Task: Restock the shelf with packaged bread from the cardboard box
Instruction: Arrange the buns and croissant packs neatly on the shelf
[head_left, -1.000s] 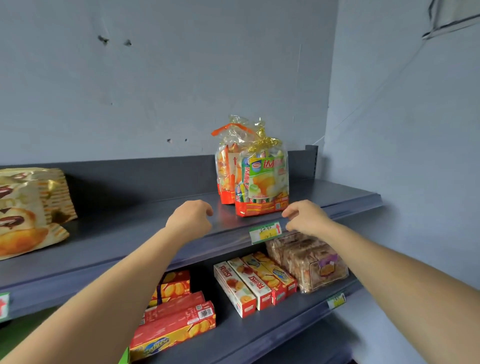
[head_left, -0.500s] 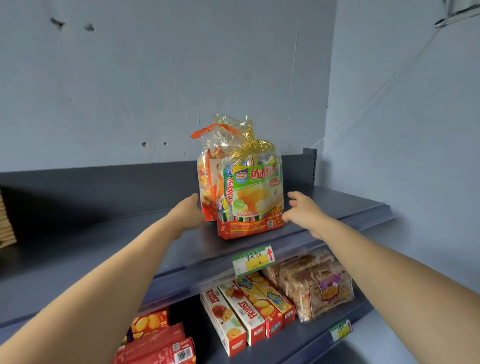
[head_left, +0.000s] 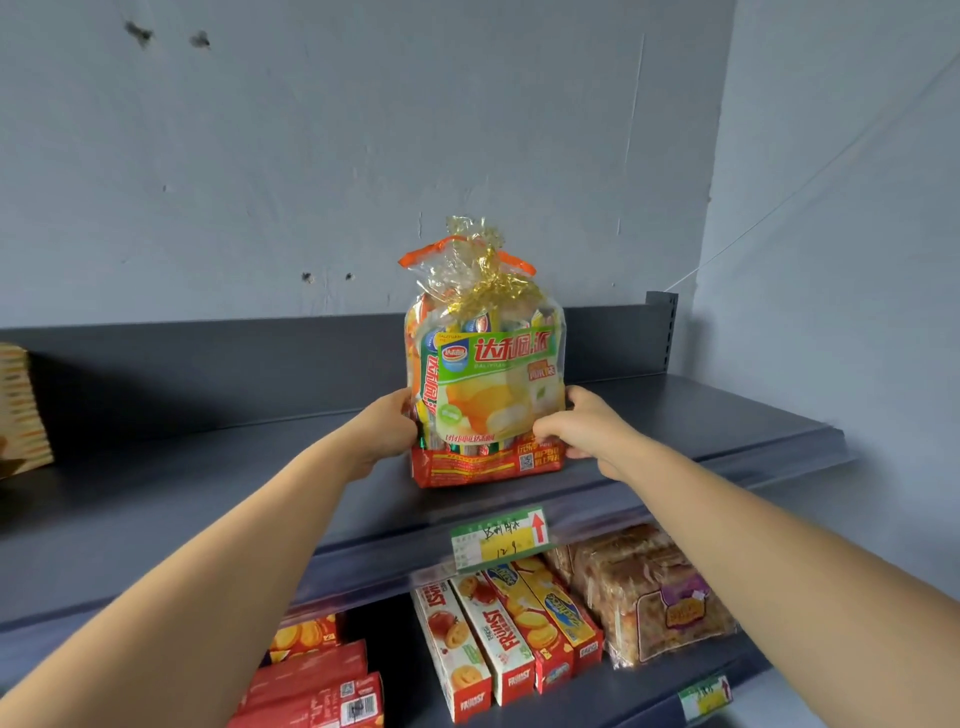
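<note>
A clear bag of packaged bread (head_left: 493, 384) with a green label and gold tie stands upright on the dark grey top shelf (head_left: 208, 483). A second bag with an orange tie stands right behind it, mostly hidden. My left hand (head_left: 387, 428) grips the front bag's left side, fingers hidden behind it. My right hand (head_left: 582, 428) grips its right side, thumb on the front. The cardboard box is out of view.
A gold-striped bag (head_left: 21, 410) sits at the shelf's far left edge. A green price tag (head_left: 498, 538) hangs on the shelf lip. Below are biscuit boxes (head_left: 498, 634), red boxes (head_left: 317, 680) and wrapped cakes (head_left: 654, 597). A wall (head_left: 831, 260) closes the right side.
Both hands moved forward from the shelf's front lip and closed on the sides of the front bread bag. The view has shifted closer and to the right.
</note>
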